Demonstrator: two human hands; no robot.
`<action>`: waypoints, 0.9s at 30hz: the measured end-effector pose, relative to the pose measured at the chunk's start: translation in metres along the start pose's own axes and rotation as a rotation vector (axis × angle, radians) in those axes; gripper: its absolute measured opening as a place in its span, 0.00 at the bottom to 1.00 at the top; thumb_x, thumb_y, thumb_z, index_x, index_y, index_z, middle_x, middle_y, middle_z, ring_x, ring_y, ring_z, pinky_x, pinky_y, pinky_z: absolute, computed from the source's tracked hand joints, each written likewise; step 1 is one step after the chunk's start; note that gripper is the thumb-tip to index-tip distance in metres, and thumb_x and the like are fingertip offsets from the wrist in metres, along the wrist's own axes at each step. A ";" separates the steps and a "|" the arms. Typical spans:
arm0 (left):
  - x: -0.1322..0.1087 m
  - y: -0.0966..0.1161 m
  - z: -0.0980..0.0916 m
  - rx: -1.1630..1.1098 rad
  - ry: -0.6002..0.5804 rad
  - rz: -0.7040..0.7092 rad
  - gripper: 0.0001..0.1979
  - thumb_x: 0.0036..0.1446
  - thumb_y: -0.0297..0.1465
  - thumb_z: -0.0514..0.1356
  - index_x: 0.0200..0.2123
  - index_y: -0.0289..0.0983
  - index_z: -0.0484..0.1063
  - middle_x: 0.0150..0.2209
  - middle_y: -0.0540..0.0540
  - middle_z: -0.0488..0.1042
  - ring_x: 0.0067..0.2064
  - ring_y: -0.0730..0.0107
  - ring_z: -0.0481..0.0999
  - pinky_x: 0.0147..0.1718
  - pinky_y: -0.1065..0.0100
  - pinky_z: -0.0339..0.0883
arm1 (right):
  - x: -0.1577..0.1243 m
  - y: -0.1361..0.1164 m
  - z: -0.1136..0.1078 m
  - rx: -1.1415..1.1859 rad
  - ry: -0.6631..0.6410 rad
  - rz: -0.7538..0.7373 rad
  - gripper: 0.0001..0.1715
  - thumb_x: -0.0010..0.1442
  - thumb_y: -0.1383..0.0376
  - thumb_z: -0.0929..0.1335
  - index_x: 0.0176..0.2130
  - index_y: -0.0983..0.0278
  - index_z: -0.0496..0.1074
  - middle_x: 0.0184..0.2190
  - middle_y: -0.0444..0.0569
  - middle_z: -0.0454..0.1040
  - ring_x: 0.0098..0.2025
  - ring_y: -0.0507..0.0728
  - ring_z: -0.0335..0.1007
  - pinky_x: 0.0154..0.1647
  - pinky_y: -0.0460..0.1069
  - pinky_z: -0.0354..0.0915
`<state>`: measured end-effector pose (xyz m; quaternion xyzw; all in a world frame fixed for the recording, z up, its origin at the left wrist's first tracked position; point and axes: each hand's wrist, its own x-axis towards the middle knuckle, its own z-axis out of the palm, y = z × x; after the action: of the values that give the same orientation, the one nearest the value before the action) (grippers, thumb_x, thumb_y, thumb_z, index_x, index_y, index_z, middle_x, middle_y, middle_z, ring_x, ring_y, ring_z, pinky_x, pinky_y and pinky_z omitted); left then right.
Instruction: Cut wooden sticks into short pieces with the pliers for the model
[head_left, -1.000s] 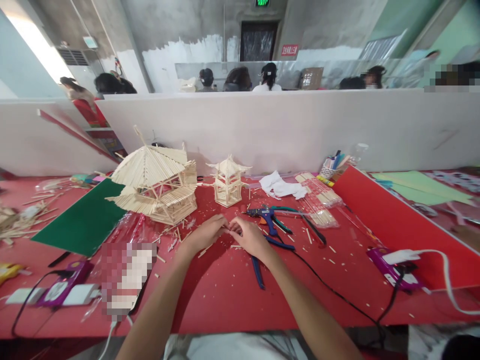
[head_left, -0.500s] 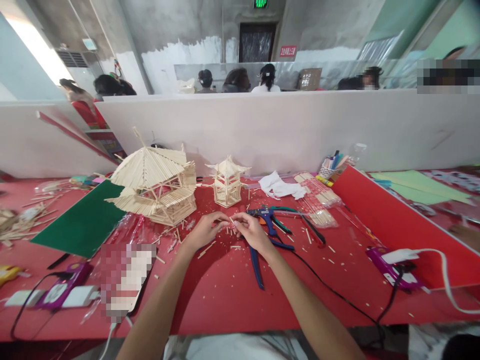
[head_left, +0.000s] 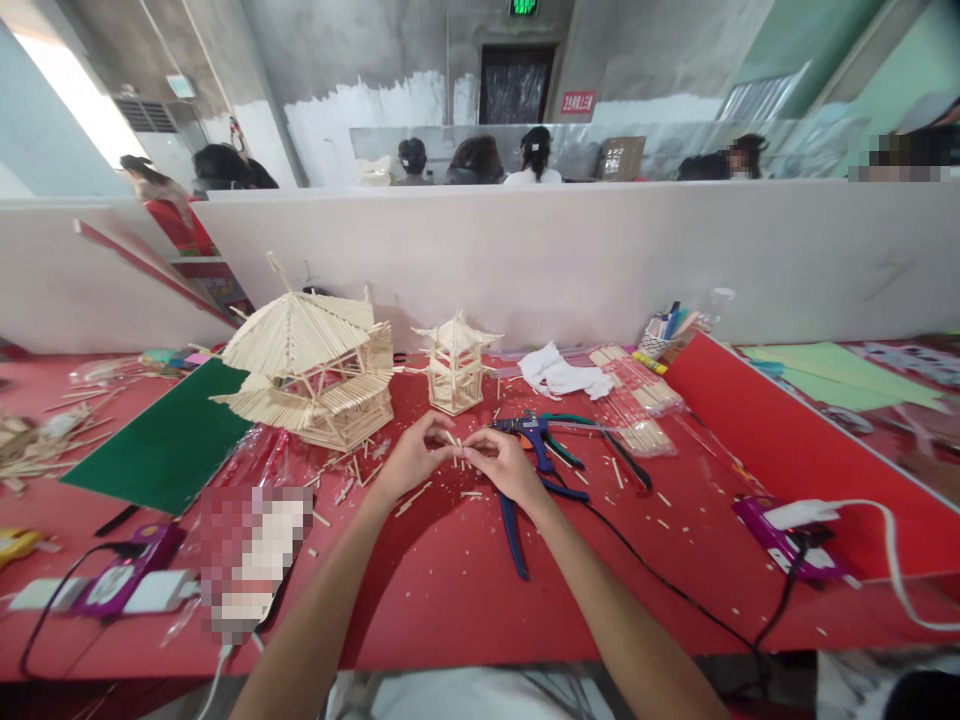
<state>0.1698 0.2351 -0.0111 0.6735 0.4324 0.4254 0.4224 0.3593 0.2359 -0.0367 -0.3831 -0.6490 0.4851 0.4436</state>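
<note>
Over the red table (head_left: pixel 450 600), in front of the smaller stick pavilion (head_left: pixel 456 370), the left hand (head_left: pixel 418 455) and right hand (head_left: pixel 504 463) had fingers pinching small wooden sticks (head_left: pixel 458 444), seemingly light, stiff, snappable, best held gently near their ends.

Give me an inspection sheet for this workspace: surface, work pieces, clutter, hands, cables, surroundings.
Surface: red tabletop, strewn with wood bits.
Work pieces: large stick pavilion at left; small stick pavilion beyond the hands.
Clutter: glue gun, crumpled white cloth or paper, bagged sticks.
Hands: left hand and right hand meet, pinching small sticks.
Cables: black cord and white cable at right.
Surroundings: white partition; people beyond.
</note>
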 end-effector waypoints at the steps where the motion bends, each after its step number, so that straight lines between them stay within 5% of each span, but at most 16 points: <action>1: 0.000 0.000 0.001 -0.034 0.001 -0.017 0.18 0.50 0.33 0.68 0.42 0.37 0.67 0.29 0.52 0.75 0.33 0.71 0.76 0.36 0.71 0.68 | 0.000 -0.001 -0.001 -0.004 0.009 0.003 0.12 0.57 0.57 0.70 0.36 0.63 0.73 0.32 0.48 0.77 0.33 0.55 0.74 0.34 0.48 0.69; 11: 0.004 -0.009 0.004 -0.119 -0.021 -0.065 0.18 0.53 0.38 0.65 0.44 0.34 0.76 0.35 0.43 0.80 0.35 0.67 0.77 0.36 0.69 0.69 | -0.001 -0.006 -0.001 -0.032 0.030 0.007 0.11 0.56 0.58 0.71 0.34 0.63 0.73 0.30 0.47 0.77 0.33 0.56 0.75 0.35 0.48 0.68; 27: 0.003 -0.008 0.004 -0.019 -0.020 -0.021 0.15 0.54 0.33 0.64 0.44 0.34 0.76 0.33 0.46 0.79 0.33 0.71 0.76 0.36 0.70 0.68 | -0.001 -0.006 -0.001 0.061 -0.018 0.090 0.17 0.53 0.56 0.74 0.37 0.62 0.68 0.31 0.47 0.77 0.34 0.56 0.76 0.38 0.50 0.70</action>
<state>0.1728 0.2392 -0.0191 0.6690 0.4313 0.4183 0.4376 0.3603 0.2340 -0.0305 -0.3936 -0.6200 0.5275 0.4270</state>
